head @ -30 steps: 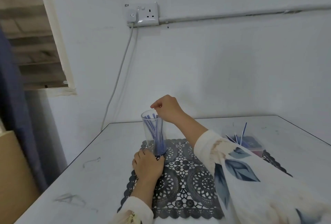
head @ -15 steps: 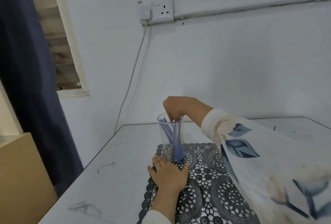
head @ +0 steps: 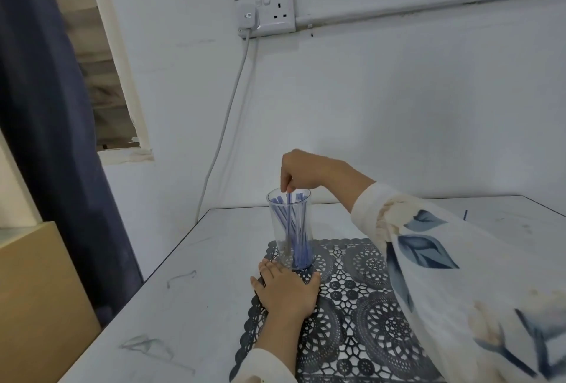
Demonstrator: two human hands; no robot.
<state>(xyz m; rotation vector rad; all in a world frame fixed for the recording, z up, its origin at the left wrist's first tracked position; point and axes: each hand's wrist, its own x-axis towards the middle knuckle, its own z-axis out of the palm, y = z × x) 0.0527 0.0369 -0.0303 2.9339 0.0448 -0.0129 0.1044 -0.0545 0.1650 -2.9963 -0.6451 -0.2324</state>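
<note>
The right hand [head: 301, 173] covers the top of the stick [head: 288, 214] it pinches at the rim of the glass [head: 283, 229]. The other sticks [head: 301, 229] overlap behind the glass wall (their number cannot be counted). The left hand [head: 286, 289] hides the near foot of the glass and part of the mat [head: 352, 306]; its forearm is cut by the lower edge. The sleeve [head: 444, 260] blocks the mat's right side and most of the table [head: 199, 275] beyond, and is blurred at the lower right. Only the tip of a blue rod [head: 465, 214] shows above it. The cable [head: 228, 113] drops out of sight behind the table.
</note>
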